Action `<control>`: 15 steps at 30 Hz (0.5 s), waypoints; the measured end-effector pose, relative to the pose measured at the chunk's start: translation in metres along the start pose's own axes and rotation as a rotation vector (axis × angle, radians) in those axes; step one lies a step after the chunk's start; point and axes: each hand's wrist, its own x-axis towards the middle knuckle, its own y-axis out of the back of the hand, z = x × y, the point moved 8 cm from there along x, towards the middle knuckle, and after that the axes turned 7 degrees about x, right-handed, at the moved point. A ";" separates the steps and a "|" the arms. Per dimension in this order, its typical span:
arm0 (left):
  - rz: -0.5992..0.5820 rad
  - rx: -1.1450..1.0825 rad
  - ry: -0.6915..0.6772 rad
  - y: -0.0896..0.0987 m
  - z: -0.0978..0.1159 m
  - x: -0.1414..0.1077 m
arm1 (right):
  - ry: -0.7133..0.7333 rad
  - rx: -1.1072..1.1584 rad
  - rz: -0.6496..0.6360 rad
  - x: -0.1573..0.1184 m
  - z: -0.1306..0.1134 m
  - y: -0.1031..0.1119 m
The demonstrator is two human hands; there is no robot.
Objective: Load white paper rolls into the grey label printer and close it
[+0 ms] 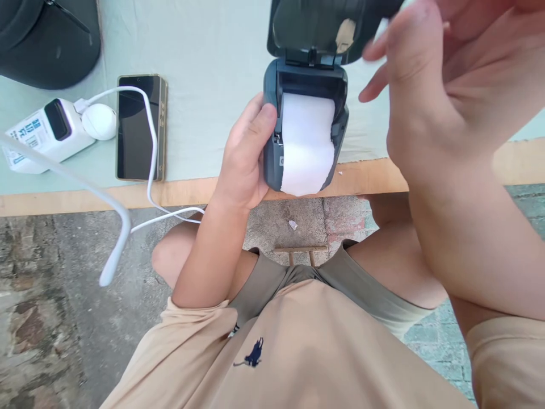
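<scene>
A small dark receipt printer [272,165] is in my left hand [247,150], with the thumb on its left side and the fingers beneath. Its lid [313,28] is swung up, cut off by the top edge of the picture. Inside the bay lies white paper [307,142], its torn end hanging over the printer's near edge. My right hand [430,74] is raised at the upper right with bent, slightly blurred fingers. Its thumb tip meets a dark shape beside the lid; I cannot tell whether that shape is part of the lid.
On the left of the pale tabletop [204,85] lie a phone [137,130] and a white power strip [38,136] with a charger [99,121]. A white cable [151,128] loops over the wooden edge. A black bag-like object [55,51] fills the upper left corner.
</scene>
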 end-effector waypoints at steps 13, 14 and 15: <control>-0.010 -0.008 0.020 0.000 -0.002 -0.004 | 0.095 -0.662 -0.518 0.009 0.001 -0.040; -0.025 -0.016 0.019 -0.001 -0.001 -0.004 | 0.069 -0.561 -0.517 0.007 0.001 -0.037; -0.039 -0.020 0.018 -0.001 -0.001 -0.004 | 0.038 -0.416 -0.498 0.006 0.001 -0.033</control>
